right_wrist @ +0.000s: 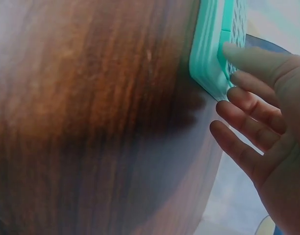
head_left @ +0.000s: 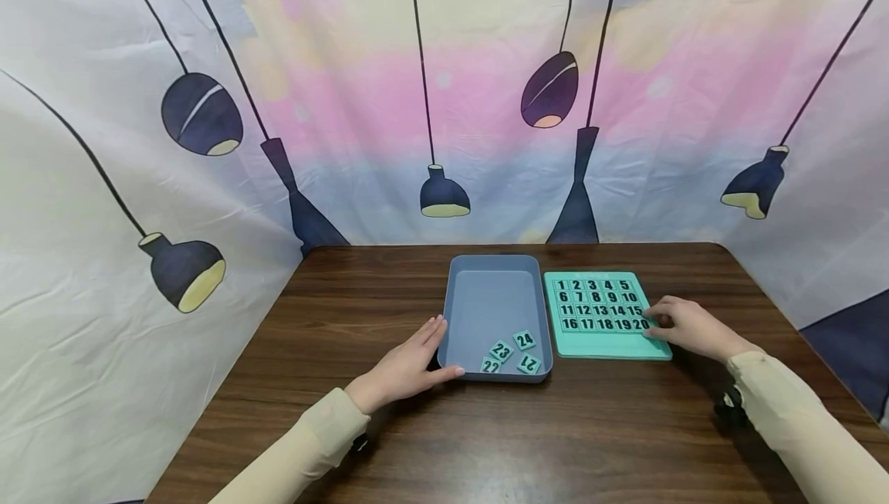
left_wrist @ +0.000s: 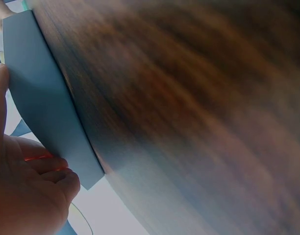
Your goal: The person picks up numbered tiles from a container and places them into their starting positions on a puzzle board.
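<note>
A blue-grey tray (head_left: 493, 295) lies on the table, with several loose green number tiles, among them tile 23 (head_left: 501, 350) and tile 24 (head_left: 524, 339), near its front. My left hand (head_left: 410, 361) rests along the tray's left wall and front corner, fingers extended; the left wrist view shows it against the tray's outer side (left_wrist: 47, 93). To the right lies a mint-green number board (head_left: 604, 346) with rows of tiles reading 1 to 20. My right hand (head_left: 694, 328) touches the board's right side by tiles 15 and 20, thumb and index finger apart, other fingers loosely bent (right_wrist: 243, 117).
The dark wooden table (head_left: 556, 442) extends in front of the tray and to both sides. Behind its far edge hangs a cloth backdrop (head_left: 500, 180) printed with lamps. The board stands close beside the tray's right wall.
</note>
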`<action>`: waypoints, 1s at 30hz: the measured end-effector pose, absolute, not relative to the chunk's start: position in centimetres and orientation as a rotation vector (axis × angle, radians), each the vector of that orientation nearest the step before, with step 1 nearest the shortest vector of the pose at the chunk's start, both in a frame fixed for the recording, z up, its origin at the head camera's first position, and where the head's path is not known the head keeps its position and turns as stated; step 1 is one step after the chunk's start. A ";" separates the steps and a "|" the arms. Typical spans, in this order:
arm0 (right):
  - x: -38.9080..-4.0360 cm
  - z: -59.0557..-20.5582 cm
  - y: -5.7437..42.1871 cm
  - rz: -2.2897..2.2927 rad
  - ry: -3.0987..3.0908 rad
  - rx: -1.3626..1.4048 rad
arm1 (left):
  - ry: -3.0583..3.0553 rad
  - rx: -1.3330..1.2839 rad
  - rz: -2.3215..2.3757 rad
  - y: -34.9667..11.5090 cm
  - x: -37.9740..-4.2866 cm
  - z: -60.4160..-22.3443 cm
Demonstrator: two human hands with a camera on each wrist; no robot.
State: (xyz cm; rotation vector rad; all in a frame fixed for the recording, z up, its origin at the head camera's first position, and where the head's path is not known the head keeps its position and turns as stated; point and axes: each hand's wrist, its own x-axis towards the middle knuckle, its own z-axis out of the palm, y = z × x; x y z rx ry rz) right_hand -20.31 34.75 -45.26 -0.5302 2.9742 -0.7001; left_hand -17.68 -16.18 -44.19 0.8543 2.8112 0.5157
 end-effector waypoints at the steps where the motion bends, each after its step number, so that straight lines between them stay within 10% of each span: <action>1: -20.4 -45.2 34.8 -0.703 2.974 -0.524 | 2.812 0.855 0.516 -16.2 -17.7 -44.2; 30: -25.0 -39.3 25.8 -0.670 2.890 -0.982 | 2.801 0.865 0.531 -16.1 -17.7 -44.1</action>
